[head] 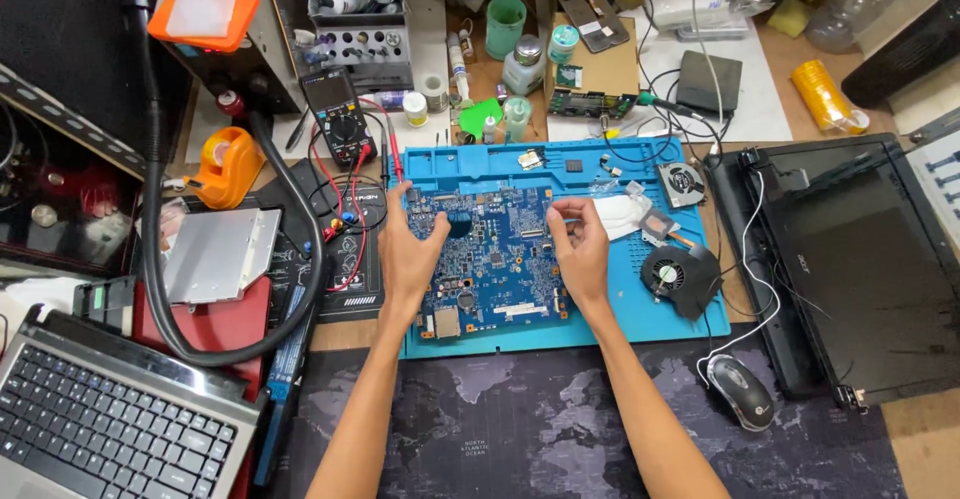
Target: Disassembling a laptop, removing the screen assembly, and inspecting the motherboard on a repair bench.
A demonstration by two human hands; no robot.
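Observation:
A blue laptop circuit board lies flat on a light blue work mat in the middle of the desk. My left hand rests on the board's left edge, fingers curled over its top-left corner. On the board's right side my right hand has its fingers bent at the upper edge. Both hands touch the board; it stays on the mat. A white cloth or tissue sits just right of my right hand.
A black cooling fan and a smaller fan lie on the mat's right. An open black laptop shell and a mouse are right. A multimeter, optical drive and laptop keyboard are left. Bottles crowd the back.

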